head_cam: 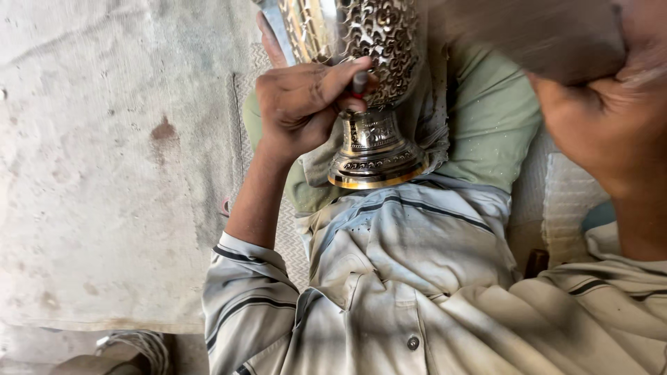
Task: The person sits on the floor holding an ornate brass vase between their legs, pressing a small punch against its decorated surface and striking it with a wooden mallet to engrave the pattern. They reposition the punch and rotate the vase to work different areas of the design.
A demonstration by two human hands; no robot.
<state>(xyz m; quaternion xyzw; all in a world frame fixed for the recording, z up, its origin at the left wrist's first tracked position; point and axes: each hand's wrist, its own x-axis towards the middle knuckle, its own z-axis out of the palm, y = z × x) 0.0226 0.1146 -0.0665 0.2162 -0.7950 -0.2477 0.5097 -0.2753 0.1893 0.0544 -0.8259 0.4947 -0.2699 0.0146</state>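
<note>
— Where's the piece?
— The pierced, engraved silver-and-gold metal vase (372, 104) lies in the person's lap, its foot toward the striped grey shirt (417, 278), resting on a pale green cloth (493, 118).
— How far along does it look?
— The body by the vase's neck is already cut through with openwork and the foot carries engraved bands; I'd judge it well advanced, but the top runs out of view.
— And the hands?
— The left hand (302, 104) is curled tight, pinching a thin dark tool (360, 82) against the vase. The right hand (604, 118), right of the vase, is a raised blur; I cannot tell its grip.
</note>
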